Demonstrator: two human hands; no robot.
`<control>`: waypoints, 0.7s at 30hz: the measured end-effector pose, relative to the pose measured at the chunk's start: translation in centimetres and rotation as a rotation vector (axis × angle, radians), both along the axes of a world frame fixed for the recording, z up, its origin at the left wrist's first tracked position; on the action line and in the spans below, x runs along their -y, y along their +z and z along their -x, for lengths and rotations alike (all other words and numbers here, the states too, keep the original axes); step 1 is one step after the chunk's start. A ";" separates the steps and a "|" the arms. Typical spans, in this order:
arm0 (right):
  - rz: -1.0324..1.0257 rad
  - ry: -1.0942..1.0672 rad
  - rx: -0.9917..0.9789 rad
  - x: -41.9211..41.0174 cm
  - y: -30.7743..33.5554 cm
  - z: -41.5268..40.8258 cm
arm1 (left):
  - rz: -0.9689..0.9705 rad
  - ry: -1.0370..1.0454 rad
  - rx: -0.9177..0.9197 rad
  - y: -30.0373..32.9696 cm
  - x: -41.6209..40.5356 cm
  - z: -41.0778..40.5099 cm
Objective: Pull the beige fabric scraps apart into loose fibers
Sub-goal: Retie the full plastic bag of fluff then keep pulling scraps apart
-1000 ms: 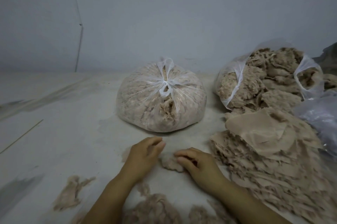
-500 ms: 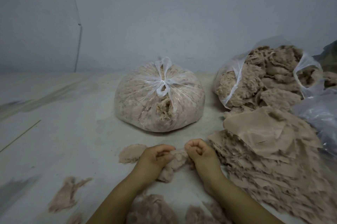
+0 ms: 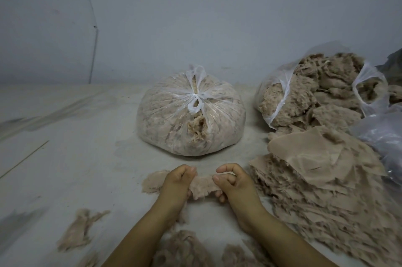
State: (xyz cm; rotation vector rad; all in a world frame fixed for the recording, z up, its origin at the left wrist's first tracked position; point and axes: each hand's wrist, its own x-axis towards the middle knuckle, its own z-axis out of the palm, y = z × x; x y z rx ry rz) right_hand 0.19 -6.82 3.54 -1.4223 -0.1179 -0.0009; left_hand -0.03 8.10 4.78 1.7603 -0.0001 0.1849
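I have one scrap [image 3: 202,186] stretched between my two hands just above the floor [image 3: 76,158], right in front of me and near the tied bag [image 3: 191,112]. My left hand [image 3: 177,184] pinches its left end, thumb on top and fingers curled under; my right hand [image 3: 233,184] pinches the right end the same way, forefinger hooked over the edge. I grip close together so the pull falls on a short span of cloth, which I judge should fray rather than just slide.

Another flat piece [image 3: 153,182] lies on the floor touching my left knuckles, ready to take next, I'd say. The stack [image 3: 315,179] of uncut scraps sits just beside my right hand, so I need only reach sideways for more. Tufts [image 3: 185,249] already teased out lie near my forearms, and one more clump [image 3: 80,229] lies off to the left.

Behind the stack an open bag [image 3: 315,92] bulges with fluffed fibre, presumably where the finished stuff goes; the tied bag looks full and done. With that stack so tall, I reckon most of the job remains.
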 end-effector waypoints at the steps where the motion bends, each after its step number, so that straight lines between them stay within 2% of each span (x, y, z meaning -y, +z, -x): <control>1: 0.010 -0.002 0.003 0.0 0.0 0.1 | -0.001 0.037 -0.007 0.0 0.0 -0.1; 5: -0.022 -0.116 0.030 0.3 0.4 0.1 | -0.118 0.162 0.032 0.0 -0.6 -0.4; 7: -0.033 -0.212 0.071 0.9 0.9 -0.1 | -0.114 0.167 0.042 0.2 -1.0 -0.3; 10: 0.272 -0.254 0.218 1.1 0.9 0.0 | 0.021 -0.025 -0.036 0.8 -0.5 0.4; 12: 0.387 -0.128 0.258 0.4 0.5 0.5 | 0.074 -0.181 -0.132 0.7 0.0 0.8; 14: 0.338 0.016 0.233 -0.1 0.4 0.8 | 0.122 -0.224 -0.188 0.4 0.0 0.9; 16: 0.167 0.075 0.170 -0.1 0.5 0.7 | 0.232 -0.166 -0.230 0.2 -0.4 0.7; 19: 0.094 -0.035 0.136 0.5 0.6 0.3 | 0.395 -0.176 -0.298 0.7 -0.9 0.5; 21: 0.057 -0.048 0.038 0.7 0.7 0.2 | 0.459 -0.220 -0.321 1.0 -1.1 0.4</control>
